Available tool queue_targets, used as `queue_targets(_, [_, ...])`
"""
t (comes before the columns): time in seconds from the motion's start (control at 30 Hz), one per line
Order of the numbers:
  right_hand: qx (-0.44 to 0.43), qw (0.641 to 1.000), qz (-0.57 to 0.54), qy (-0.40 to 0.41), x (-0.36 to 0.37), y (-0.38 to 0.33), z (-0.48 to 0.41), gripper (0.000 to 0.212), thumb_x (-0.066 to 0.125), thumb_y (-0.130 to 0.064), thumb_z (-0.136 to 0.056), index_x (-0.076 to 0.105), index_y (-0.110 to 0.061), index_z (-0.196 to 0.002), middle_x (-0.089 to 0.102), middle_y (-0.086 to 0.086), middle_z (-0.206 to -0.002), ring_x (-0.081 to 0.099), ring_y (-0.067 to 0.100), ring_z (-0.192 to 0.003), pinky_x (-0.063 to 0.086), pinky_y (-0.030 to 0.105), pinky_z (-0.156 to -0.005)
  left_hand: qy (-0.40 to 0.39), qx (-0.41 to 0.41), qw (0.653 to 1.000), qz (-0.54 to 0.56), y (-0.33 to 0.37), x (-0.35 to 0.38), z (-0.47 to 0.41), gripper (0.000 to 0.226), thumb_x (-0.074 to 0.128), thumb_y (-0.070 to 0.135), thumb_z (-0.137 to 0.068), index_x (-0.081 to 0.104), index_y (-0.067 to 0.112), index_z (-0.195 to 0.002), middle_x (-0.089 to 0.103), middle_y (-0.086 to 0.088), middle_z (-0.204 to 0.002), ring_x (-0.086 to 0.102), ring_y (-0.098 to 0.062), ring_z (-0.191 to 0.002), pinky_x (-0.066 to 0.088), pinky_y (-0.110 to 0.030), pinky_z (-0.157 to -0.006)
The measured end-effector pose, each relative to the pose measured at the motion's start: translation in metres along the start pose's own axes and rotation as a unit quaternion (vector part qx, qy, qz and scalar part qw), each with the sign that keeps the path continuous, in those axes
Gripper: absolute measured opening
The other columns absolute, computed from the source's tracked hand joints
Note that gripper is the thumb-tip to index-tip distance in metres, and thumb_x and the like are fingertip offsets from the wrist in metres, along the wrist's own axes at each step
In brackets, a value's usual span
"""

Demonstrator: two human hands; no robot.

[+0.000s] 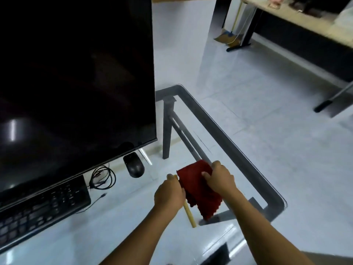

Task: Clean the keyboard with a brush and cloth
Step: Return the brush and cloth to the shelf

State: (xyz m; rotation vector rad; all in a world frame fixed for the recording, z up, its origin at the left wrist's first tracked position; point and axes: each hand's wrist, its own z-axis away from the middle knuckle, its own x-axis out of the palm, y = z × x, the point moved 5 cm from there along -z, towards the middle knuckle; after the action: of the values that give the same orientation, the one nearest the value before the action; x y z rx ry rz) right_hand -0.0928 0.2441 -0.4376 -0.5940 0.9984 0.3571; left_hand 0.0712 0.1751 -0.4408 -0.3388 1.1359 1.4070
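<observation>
Left hand [169, 196] clenched on wooden brush handle [190, 215]; right hand [219, 178] pinching red cloth [198, 190]. Keyboard [40, 209] at nine o'clock, long axis eight-to-two, nearer left hand.

We can read no text, label or number anywhere. The keyboard [38, 209] keys are too blurred for us.

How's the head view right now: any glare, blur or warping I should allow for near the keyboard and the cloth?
Head view: a bright reflection streak sits on the dark monitor at lower left; the glass table shows glare near the bottom edge; wide-angle warping bends the table edge; the keyboard is dim and soft; the red cloth and both hands are slightly blurred.
</observation>
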Motion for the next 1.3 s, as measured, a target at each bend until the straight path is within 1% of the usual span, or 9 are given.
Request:
queue_targets(0.13, [-0.024, 0.998, -0.050, -0.032, 0.002, -0.004, -0.008, 0.034, 0.054, -0.032, -0.095, 0.049, -0.009, -0.120, 0.063, 0.011, -0.112, 0.051, 0.018, -0.084, 0.039, 0.028, -0.071, 0.024, -0.020, 0.998, 0.063, 0.001, -0.001, -0.003, 0.019, 0.054, 0.021, -0.091, 0.044, 0.010, -0.103, 0.065, -0.008, -0.091, 0.067, -0.025, -0.079, 0.049, -0.030, -0.058])
queue_targets(0.27, [-0.094, 0.992, -0.084, -0.003, -0.014, -0.012, -0.004, 0.028, 0.047, -0.024, -0.099, 0.047, -0.011, -0.124, 0.064, 0.012, -0.108, 0.051, 0.020, -0.081, 0.036, 0.026, -0.065, 0.044, -0.040, 0.983, 0.171, -0.008, -0.004, -0.008, 0.022, 0.056, 0.027, -0.092, 0.044, 0.011, -0.101, 0.058, -0.001, -0.076, 0.066, -0.020, -0.067, 0.060, -0.035, -0.061])
queue_targets(0.37, [-0.137, 0.985, -0.090, 0.048, -0.037, -0.020, 0.003, 0.026, 0.047, -0.026, -0.099, 0.053, -0.013, -0.121, 0.066, 0.008, -0.102, 0.054, 0.019, -0.080, 0.036, 0.025, -0.065, 0.064, -0.045, 0.968, 0.237, -0.002, -0.020, -0.007, 0.019, 0.055, 0.024, -0.093, 0.042, 0.012, -0.102, 0.058, -0.003, -0.077, 0.066, -0.021, -0.064, 0.060, -0.036, -0.060])
queue_targets(0.5, [-0.158, 0.972, -0.130, 0.113, -0.089, -0.033, 0.016, 0.021, 0.048, -0.026, -0.099, 0.057, -0.014, -0.113, 0.063, 0.003, -0.090, 0.056, 0.019, -0.079, 0.039, 0.026, -0.066, 0.078, -0.013, 0.953, 0.293, 0.031, -0.055, -0.001, 0.015, 0.054, 0.023, -0.092, 0.046, 0.014, -0.102, 0.064, -0.010, -0.086, 0.068, -0.024, -0.066, 0.052, -0.023, -0.044])
queue_targets(0.73, [-0.227, 0.934, -0.156, 0.226, -0.241, -0.076, 0.039, 0.018, 0.049, -0.025, -0.098, 0.059, -0.013, -0.106, 0.059, 0.001, -0.085, 0.054, 0.015, -0.072, 0.038, 0.023, -0.057, 0.121, 0.107, 0.947, 0.278, 0.123, -0.165, 0.020, 0.014, 0.056, 0.024, -0.087, 0.054, 0.012, -0.080, 0.067, -0.010, -0.064, 0.065, -0.019, -0.045, 0.051, -0.023, -0.041])
queue_targets(0.9, [-0.264, 0.906, -0.130, 0.304, -0.345, -0.129, 0.056, 0.025, 0.049, -0.029, -0.098, 0.059, -0.013, -0.115, 0.063, 0.008, -0.098, 0.057, 0.026, -0.090, 0.034, 0.026, -0.070, 0.181, 0.152, 0.940, 0.246, 0.178, -0.262, 0.045, 0.023, 0.056, 0.028, -0.082, 0.060, 0.005, -0.088, 0.068, -0.013, -0.068, 0.067, -0.021, -0.046, 0.058, -0.030, -0.051])
queue_targets(1.03, [-0.316, 0.877, -0.118, 0.341, -0.403, -0.182, 0.067, 0.027, 0.049, -0.026, -0.098, 0.059, -0.009, -0.116, 0.062, 0.011, -0.101, 0.057, 0.030, -0.098, 0.038, 0.030, -0.074, 0.191, 0.181, 0.932, 0.250, 0.209, -0.335, 0.059, 0.015, 0.054, 0.017, -0.085, 0.060, 0.005, -0.077, 0.066, -0.013, -0.058, 0.067, -0.025, -0.045, 0.061, -0.037, -0.059])
queue_targets(1.17, [-0.352, 0.861, -0.111, 0.349, -0.439, -0.236, 0.063, 0.025, 0.048, -0.026, -0.097, 0.058, -0.005, -0.105, 0.061, 0.014, -0.102, 0.056, 0.033, -0.101, 0.038, 0.033, -0.074, 0.244, 0.176, 0.927, 0.223, 0.215, -0.405, 0.064, 0.020, 0.055, 0.015, -0.087, 0.055, 0.006, -0.070, 0.063, -0.010, -0.047, 0.066, -0.027, -0.047, 0.061, -0.039, -0.056])
queue_targets(1.3, [-0.383, 0.855, -0.108, 0.333, -0.451, -0.288, 0.051, 0.026, 0.047, -0.025, -0.097, 0.058, -0.003, -0.106, 0.061, 0.014, -0.104, 0.056, 0.029, -0.094, 0.039, 0.032, -0.073, 0.283, 0.119, 0.939, 0.158, 0.196, -0.454, 0.053, 0.023, 0.053, 0.018, -0.091, 0.055, 0.000, -0.075, 0.069, -0.016, -0.060, 0.062, -0.025, -0.045, 0.059, -0.031, -0.055])
